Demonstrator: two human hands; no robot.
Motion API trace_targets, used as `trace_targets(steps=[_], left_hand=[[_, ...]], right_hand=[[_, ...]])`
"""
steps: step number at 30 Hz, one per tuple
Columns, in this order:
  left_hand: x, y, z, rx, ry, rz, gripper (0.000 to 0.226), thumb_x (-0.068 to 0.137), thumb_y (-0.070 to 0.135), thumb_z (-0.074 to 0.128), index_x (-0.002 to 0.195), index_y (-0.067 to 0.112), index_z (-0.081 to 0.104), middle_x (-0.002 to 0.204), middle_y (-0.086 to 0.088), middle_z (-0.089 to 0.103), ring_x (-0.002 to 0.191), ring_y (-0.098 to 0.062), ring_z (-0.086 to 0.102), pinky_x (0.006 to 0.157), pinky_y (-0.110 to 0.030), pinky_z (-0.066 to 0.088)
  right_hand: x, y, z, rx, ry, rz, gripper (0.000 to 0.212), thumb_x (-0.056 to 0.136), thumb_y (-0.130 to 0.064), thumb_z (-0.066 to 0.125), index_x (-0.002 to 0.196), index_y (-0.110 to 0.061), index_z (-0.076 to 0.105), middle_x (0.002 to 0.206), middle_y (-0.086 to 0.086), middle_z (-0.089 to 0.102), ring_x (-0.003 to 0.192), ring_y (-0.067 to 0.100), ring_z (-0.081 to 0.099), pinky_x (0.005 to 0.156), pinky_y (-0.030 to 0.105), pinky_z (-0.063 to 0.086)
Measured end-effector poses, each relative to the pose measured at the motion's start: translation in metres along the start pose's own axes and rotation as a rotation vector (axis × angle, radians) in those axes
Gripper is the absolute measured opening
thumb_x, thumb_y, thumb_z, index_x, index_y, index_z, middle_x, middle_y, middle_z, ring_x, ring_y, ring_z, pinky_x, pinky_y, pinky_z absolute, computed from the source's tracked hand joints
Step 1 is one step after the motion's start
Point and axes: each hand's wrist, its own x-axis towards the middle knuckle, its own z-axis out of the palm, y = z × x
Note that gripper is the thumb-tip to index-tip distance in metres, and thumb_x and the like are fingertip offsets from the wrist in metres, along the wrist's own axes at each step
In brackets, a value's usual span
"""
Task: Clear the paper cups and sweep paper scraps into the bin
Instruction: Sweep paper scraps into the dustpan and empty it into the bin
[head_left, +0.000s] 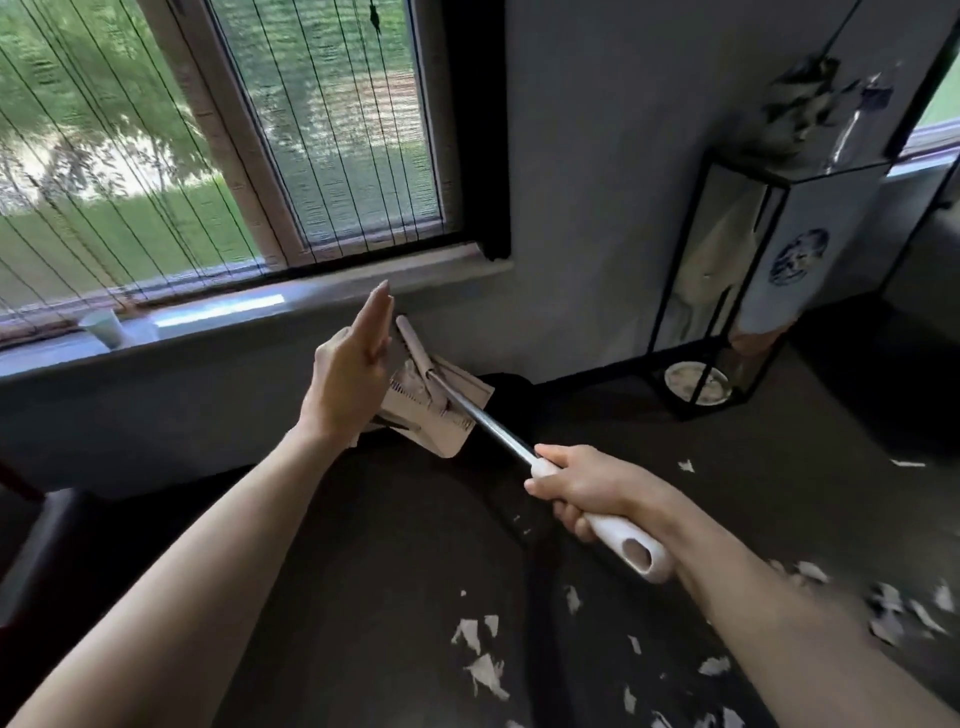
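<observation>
Head view: sweeping judged barely begun. Right hand (587, 488) at 4 o'clock, curled around white handle (631, 545); left hand (353, 374) at centre, flat and open beside dustpan (441, 421). Paper scraps (485, 670) unswept at 5 o'clock; paper cup (104, 327) uncleared on windowsill (218, 312), 9 o'clock.

pole (483, 421): shiny metal | handle (618, 535): smooth white plastic | scraps (485, 673): paper

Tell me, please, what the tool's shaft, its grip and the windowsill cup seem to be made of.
The shaft looks like polished metal: thin, silvery, with a bright glint. The grip in the right hand looks like smooth white plastic, moulded with a hanging hole. The cup is pale and matt, probably paper, though blur leaves that open.
</observation>
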Motion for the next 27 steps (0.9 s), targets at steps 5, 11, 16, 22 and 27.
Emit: trace_targets(steps=[5, 11, 16, 22, 27], left_hand=[[0.04, -0.016, 0.034, 0.179, -0.142, 0.128, 0.073, 0.091, -0.003, 0.052, 0.148, 0.029, 0.019, 0.088, -0.014, 0.056, 0.078, -0.032, 0.057, 0.076, -0.048, 0.053], [0.065, -0.036, 0.084, 0.444, -0.41, 0.16, 0.072, 0.094, 0.009, 0.051, 0.15, 0.026, 0.009, 0.093, -0.01, 0.049, 0.078, -0.041, 0.057, 0.07, -0.048, 0.051], [0.078, -0.066, 0.108, 0.521, -0.522, 0.204, 0.071, 0.095, 0.012, 0.049, 0.149, 0.023, 0.004, 0.112, -0.012, 0.053, 0.084, -0.043, 0.061, 0.069, -0.049, 0.053], [0.087, -0.091, 0.115, 0.406, -0.661, 0.308, 0.068, 0.098, 0.035, 0.046, 0.141, 0.052, -0.005, 0.086, 0.006, 0.04, 0.075, -0.03, 0.059, 0.064, -0.036, 0.049], [0.096, -0.088, 0.128, 0.173, -0.709, 0.179, 0.057, 0.101, 0.041, 0.037, 0.141, 0.065, 0.004, 0.106, 0.0, 0.067, 0.089, -0.024, 0.063, 0.08, -0.025, 0.046]], right_hand=[[0.031, -0.025, -0.02, 0.064, 0.039, 0.007, 0.067, 0.096, -0.013, 0.056, 0.151, -0.029, 0.021, 0.043, -0.006, 0.046, 0.035, 0.001, 0.041, 0.034, 0.014, 0.035], [0.053, -0.033, -0.046, 0.155, 0.084, 0.044, 0.065, 0.096, -0.015, 0.056, 0.15, -0.029, 0.023, 0.042, -0.004, 0.047, 0.035, 0.002, 0.04, 0.033, 0.015, 0.034], [0.062, -0.028, -0.056, 0.219, 0.121, 0.071, 0.063, 0.097, -0.017, 0.055, 0.151, -0.028, 0.023, 0.043, -0.004, 0.048, 0.038, 0.003, 0.04, 0.033, 0.014, 0.034], [0.07, -0.025, -0.05, 0.337, 0.171, 0.155, 0.06, 0.099, -0.014, 0.051, 0.15, -0.028, 0.024, 0.052, -0.001, 0.039, 0.032, 0.002, 0.034, 0.03, 0.012, 0.03], [0.074, -0.024, -0.046, 0.435, 0.22, 0.162, 0.059, 0.099, -0.012, 0.051, 0.149, -0.028, 0.026, 0.058, 0.0, 0.037, 0.031, 0.002, 0.034, 0.03, 0.012, 0.029]])
